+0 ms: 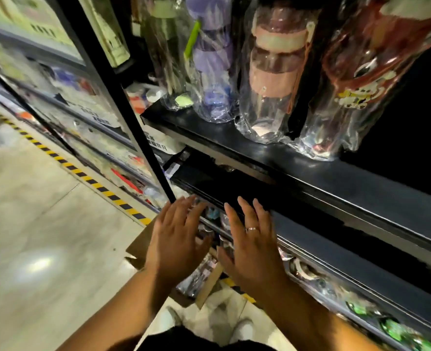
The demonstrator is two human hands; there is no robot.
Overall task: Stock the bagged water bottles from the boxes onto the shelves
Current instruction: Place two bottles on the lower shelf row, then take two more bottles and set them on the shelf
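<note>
Shelf inspection: left hand and right hand both empty.
Both hands are flat, palms down, fingers straight and spread, holding nothing, below the shelf's front edge. Four bagged bottles stand upright on the shelf. A box with more of them sits below the shelf, under the hands.

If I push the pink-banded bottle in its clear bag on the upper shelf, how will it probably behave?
The pink-banded bottle stands tall and narrow near the shelf edge, so it may tip easily. Its glossy, loose bag looks slippery and could slip when gripped. It appears empty, so it is probably light.
</note>
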